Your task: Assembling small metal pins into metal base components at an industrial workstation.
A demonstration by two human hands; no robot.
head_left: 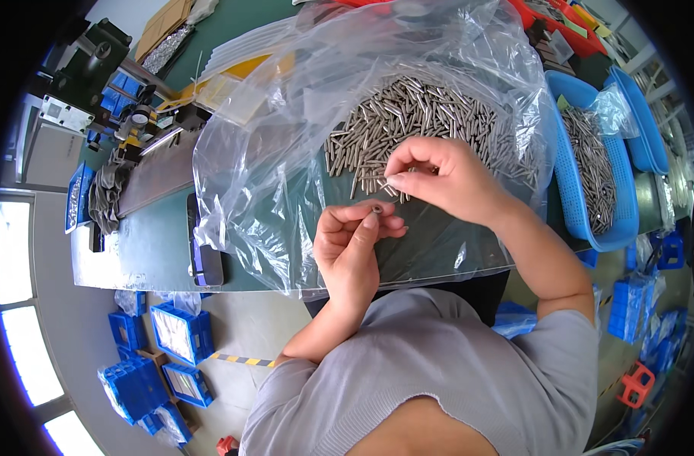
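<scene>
Hundreds of thin metal pins (430,121) lie heaped on a clear plastic bag (286,152) spread over a green table (145,243), far of both hands and reaching out to the right. The right hand (446,178) rests at the near edge of that heap, its thumb and forefinger pinched together on what looks like one or two pins, the other fingers curled loosely; exactly how many pins it grips is too small to tell. The left hand (354,247) sits just near of the right hand and a little to the left, almost touching it. Its fingers are folded in, with thumb and forefinger closed on a small dark ring-shaped part (377,207) held up at the fingertips; what that part is made of cannot be made out.

On the far right a blue basket (571,182) holds more pins inside another plastic bag, and a second blue basket (643,121) beyond it is cut off by the dark rim of the view. A black phone (202,251) lies at the left near edge of the table, partly under the bag. Folds and glare in the plastic blur the left part of the heap. Blue boxes (164,349) stand on the floor to the near left.
</scene>
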